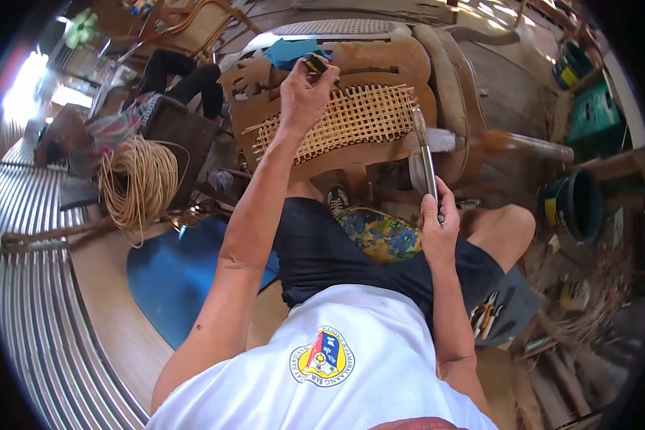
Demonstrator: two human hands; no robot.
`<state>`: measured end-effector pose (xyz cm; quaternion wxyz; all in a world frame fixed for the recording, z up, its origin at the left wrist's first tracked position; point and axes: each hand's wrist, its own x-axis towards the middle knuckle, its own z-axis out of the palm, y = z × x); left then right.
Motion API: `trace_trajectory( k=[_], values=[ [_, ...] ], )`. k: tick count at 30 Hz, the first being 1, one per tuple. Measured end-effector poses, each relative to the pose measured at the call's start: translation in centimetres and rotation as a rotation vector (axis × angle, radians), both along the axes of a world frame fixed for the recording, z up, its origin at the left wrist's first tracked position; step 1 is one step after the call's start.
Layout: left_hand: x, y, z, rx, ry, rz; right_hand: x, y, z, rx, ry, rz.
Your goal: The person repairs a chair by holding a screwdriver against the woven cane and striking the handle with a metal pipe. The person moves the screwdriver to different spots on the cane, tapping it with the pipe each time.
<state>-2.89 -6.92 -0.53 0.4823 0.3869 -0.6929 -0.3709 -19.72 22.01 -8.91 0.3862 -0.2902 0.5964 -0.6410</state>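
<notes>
My left hand is closed around a small black-and-yellow handled tool, above the upper edge of the woven cane panel. The tool's working end is hard to make out. The cane strips form an open grid set in a carved wooden chair frame, with loose strip ends sticking out at the left. My right hand grips a long metal tool with a shiny shaft and a thicker, worn far end. That end points away from me, beside the panel's right edge. A blue cloth lies on the frame beyond my left hand.
A coil of cane hangs at the left, near another person. A blue chair seat stands below it. Pliers and other hand tools lie by my right knee. Dark buckets and a green crate are at the right.
</notes>
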Motion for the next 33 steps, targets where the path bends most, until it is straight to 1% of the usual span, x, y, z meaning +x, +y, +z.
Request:
trace_trajectory(
  k=[1,2,4,5,6,8,10,11,12,14,16,18,20,21,23,24,25,26,27,30,31,32,33],
  values=[
    [-0.3,0.1,-0.2,-0.012,0.012,-0.030,-0.4,0.1,0.4,0.044,-0.019,0.052],
    [-0.9,0.2,-0.4,-0.022,0.023,-0.068,-0.7,0.0,0.6,0.043,-0.006,0.058],
    [-2.1,0.6,-0.8,-0.059,-0.009,-0.065,-0.6,-0.4,1.3,-0.026,0.214,0.280],
    [-2.7,0.8,-0.9,-0.109,-0.068,-0.073,-0.1,-0.6,0.9,-0.038,0.295,0.304],
    [-3.4,1.2,-1.0,-0.158,-0.128,-0.082,0.6,-0.8,1.7,-0.024,0.253,0.330],
    [-4.2,1.5,-1.0,-0.162,-0.168,-0.082,1.3,-1.2,2.1,-0.054,0.310,0.362],
    [-4.3,1.4,-0.7,-0.198,-0.280,-0.100,1.6,-1.9,2.5,-0.068,0.307,0.357],
    [-4.3,1.3,-0.4,-0.218,-0.227,-0.106,1.7,-2.1,2.7,-0.082,0.305,0.356],
    [-4.2,1.1,0.0,-0.221,-0.229,-0.107,1.7,-2.4,2.9,-0.085,0.304,0.354],
    [-3.9,0.9,0.8,-0.204,-0.194,-0.042,1.9,-2.6,3.2,-0.031,0.228,0.331],
    [-4.1,0.6,0.3,-0.225,-0.213,-0.031,2.2,-2.9,3.0,-0.030,0.224,0.336],
    [-4.7,0.5,-0.4,-0.189,-0.217,-0.077,2.3,-3.3,3.1,-0.027,0.218,0.336],
    [-5.0,0.0,-0.9,-0.185,-0.245,-0.097,2.3,-3.7,3.1,0.079,0.244,0.446],
    [-5.1,0.0,-0.9,-0.226,-0.240,-0.093,2.4,-4.2,2.4,0.083,0.242,0.443],
    [-5.0,0.1,-0.8,-0.268,-0.232,-0.087,3.0,-5.5,0.5,-0.258,0.522,0.133],
    [-4.7,0.3,-0.6,-0.259,-0.176,-0.105,3.3,-5.4,1.0,-0.259,0.524,0.133],
    [-4.5,0.3,-0.2,-0.252,-0.121,-0.122,3.5,-5.2,1.7,-0.174,0.478,0.193],
    [-4.4,0.4,0.1,-0.253,-0.123,-0.124,3.7,-4.9,2.2,-0.085,0.428,0.251],
    [-4.4,0.4,0.4,-0.269,-0.145,-0.094,3.7,-4.8,2.3,-0.172,0.483,0.310],
    [-4.7,0.4,0.3,-0.293,-0.206,-0.062,4.4,-4.8,2.2,-0.211,0.523,0.368],
    [-4.9,0.2,0.0,-0.300,-0.255,-0.065,4.4,-5.1,2.2,-0.246,0.568,0.330],
    [-5.0,0.0,-0.4,-0.298,-0.255,-0.067,4.0,-5.3,2.2,-0.243,0.568,0.329],
    [-5.2,-0.1,-0.6,-0.287,-0.223,-0.087,3.5,-5.4,3.2,-0.163,0.513,0.357]
  ],
)
